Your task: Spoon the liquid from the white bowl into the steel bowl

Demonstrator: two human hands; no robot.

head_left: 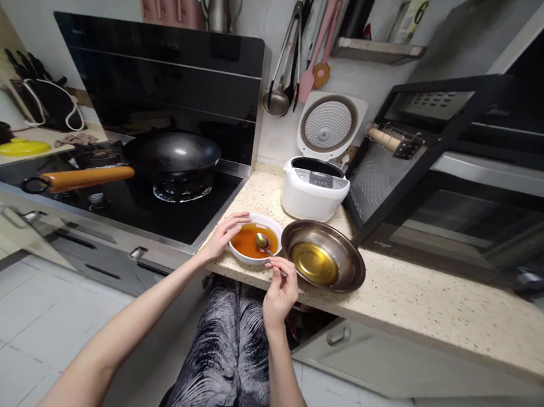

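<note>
White bowl point(248, 260) of amber liquid point(243, 238), near front edge of speckled countertop point(403, 295), just beside metal basin point(350, 263). Left hand point(221, 236): fingers extended over rim, not clenched. Right hand point(281, 290): thumb and fingers pinching handle of metal spoon point(261, 241), spoon's head within bowl. Hazards, judged from where I stand: brisk spoon stroke could slop liquid; loose left-hand contact could let bowl slide; spoon levered against rim could tip bowl.

The spoon point(262, 241)'s handle end is hidden in the right grip point(282, 295). The top edge cuts off the kettle point(219, 0); the oven point(479, 219) runs past the right edge, its knobs point(530, 277) blurred. The cooker point(312, 195)'s button labels are too small to read.
</note>
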